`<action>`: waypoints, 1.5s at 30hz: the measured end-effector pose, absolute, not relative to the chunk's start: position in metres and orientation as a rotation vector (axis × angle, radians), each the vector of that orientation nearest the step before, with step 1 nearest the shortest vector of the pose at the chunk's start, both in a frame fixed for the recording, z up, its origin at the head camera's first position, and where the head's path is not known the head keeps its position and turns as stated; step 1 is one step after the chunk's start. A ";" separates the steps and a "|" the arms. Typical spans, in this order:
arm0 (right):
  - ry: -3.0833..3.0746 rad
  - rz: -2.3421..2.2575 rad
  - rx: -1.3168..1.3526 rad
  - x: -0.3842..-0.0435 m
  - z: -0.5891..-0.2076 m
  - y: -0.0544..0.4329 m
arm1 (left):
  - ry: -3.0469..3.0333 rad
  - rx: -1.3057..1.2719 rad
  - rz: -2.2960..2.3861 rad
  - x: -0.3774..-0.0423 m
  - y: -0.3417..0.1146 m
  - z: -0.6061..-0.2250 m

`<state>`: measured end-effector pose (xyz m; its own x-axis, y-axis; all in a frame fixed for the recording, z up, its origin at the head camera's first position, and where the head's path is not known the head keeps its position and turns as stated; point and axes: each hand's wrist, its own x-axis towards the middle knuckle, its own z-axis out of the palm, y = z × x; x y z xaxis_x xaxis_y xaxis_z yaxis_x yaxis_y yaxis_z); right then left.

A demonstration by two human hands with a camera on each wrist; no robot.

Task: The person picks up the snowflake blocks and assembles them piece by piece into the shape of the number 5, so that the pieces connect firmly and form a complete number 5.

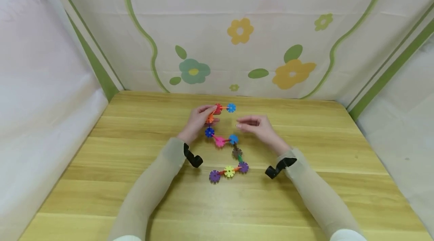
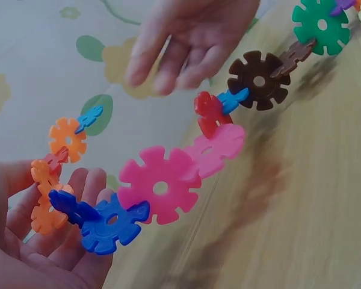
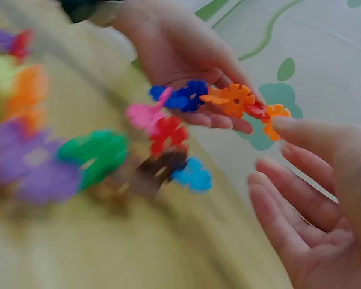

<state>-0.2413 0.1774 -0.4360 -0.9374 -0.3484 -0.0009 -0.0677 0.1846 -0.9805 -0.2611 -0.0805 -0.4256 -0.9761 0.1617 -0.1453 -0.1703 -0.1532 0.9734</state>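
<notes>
A chain of colourful notched plastic discs (image 1: pixel 219 141), slotted into one another, winds in an S shape in the head view. My left hand (image 1: pixel 196 120) grips its far part by the orange and red discs, with the thumb on one side and fingers behind. In the left wrist view, blue discs (image 2: pixel 115 224) hang beside that palm, followed by pink discs (image 2: pixel 160 188). My right hand (image 1: pixel 255 126) hovers right of the chain with loosely bent fingers and nothing between them. From the right wrist, its thumb overlaps an end orange disc (image 3: pixel 275 123); contact is unclear there.
The chain's near part, with purple and yellow discs (image 1: pixel 229 171), lies over the wooden table (image 1: pixel 288 203). Behind the table hangs a pale curtain (image 1: pixel 210 29) with printed flowers. Each wrist wears a black strap mount (image 1: pixel 193 156).
</notes>
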 end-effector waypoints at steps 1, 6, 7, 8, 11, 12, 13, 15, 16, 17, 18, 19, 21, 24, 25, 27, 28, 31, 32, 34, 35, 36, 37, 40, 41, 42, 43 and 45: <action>2.262 -1.757 -0.438 -0.237 -0.437 0.181 | 1.882 -0.011 2.234 -0.262 -0.082 -0.426; 2.266 -1.514 -0.636 -0.208 -0.440 0.195 | 1.878 -0.024 2.241 -0.268 -0.086 -0.427; 2.251 -1.500 -0.668 -0.202 -0.440 0.195 | 1.873 -0.029 2.244 -0.269 -0.086 -0.427; 2.237 -1.494 -0.694 -0.196 -0.440 0.196 | 1.873 -0.029 2.244 -0.269 -0.087 -0.428; 2.239 -1.478 -0.761 -0.182 -0.441 0.194 | 1.852 -0.029 2.255 -0.270 -0.089 -0.429; 2.246 -1.478 -0.780 -0.179 -0.441 0.192 | 1.846 -0.031 2.259 -0.270 -0.090 -0.430; 2.267 -1.465 -0.798 -0.175 -0.442 0.191 | 1.841 -0.031 2.262 -0.270 -0.090 -0.431; 2.323 -1.425 -0.839 -0.167 -0.439 0.185 | 1.828 -0.034 2.269 -0.271 -0.091 -0.432; 2.353 -1.403 -0.859 -0.165 -0.441 0.183 | 1.828 -0.038 2.269 -0.271 -0.092 -0.433; 2.376 -1.391 -0.882 -0.163 -0.441 0.181 | 1.831 -0.042 2.265 -0.271 -0.092 -0.433; 2.398 -1.380 -0.908 -0.161 -0.443 0.179 | 1.831 -0.041 2.264 -0.270 -0.092 -0.434; 2.418 -1.362 -0.932 -0.159 -0.444 0.177 | 1.833 -0.046 2.261 -0.271 -0.093 -0.434; 2.451 -1.346 -0.985 -0.159 -0.449 0.175 | 1.843 -0.059 2.251 -0.271 -0.093 -0.436; 2.466 -1.340 -1.015 -0.158 -0.452 0.174 | 1.852 -0.097 2.241 -0.272 -0.093 -0.439; 2.467 -1.339 -1.014 -0.158 -0.452 0.173 | 1.854 -0.109 2.239 -0.272 -0.093 -0.440; 2.476 -1.335 -1.013 -0.157 -0.450 0.173 | 1.851 -0.120 2.239 -0.272 -0.093 -0.441; 2.479 -1.334 -1.014 -0.157 -0.448 0.173 | 1.851 -0.122 2.240 -0.271 -0.093 -0.442; 2.497 -1.324 -1.032 -0.158 -0.441 0.173 | 1.850 -0.104 2.244 -0.270 -0.092 -0.443; 2.502 -1.324 -1.041 -0.158 -0.438 0.173 | 1.856 -0.102 2.242 -0.269 -0.092 -0.443; 2.487 -1.347 -1.055 -0.158 -0.431 0.172 | 1.874 -0.104 2.231 -0.268 -0.092 -0.444; 2.476 -1.364 -1.060 -0.159 -0.428 0.172 | 1.883 -0.105 2.222 -0.268 -0.092 -0.444; 2.465 -1.382 -1.062 -0.160 -0.424 0.171 | 1.892 -0.105 2.210 -0.267 -0.092 -0.444; 2.452 -1.401 -1.061 -0.160 -0.420 0.171 | 1.905 -0.103 2.196 -0.266 -0.092 -0.444; 2.407 -1.450 -1.060 -0.163 -0.410 0.171 | 1.947 -0.074 2.141 -0.263 -0.091 -0.446; 2.387 -1.466 -1.057 -0.164 -0.406 0.170 | 1.960 -0.059 2.124 -0.262 -0.091 -0.446; 2.368 -1.480 -1.053 -0.164 -0.402 0.171 | 1.979 -0.047 2.103 -0.261 -0.091 -0.446; 2.339 -1.499 -1.052 -0.166 -0.398 0.170 | 1.995 -0.033 2.087 -0.259 -0.091 -0.447; 2.272 -1.546 -1.053 -0.168 -0.390 0.170 | 2.006 -0.010 2.062 -0.257 -0.091 -0.448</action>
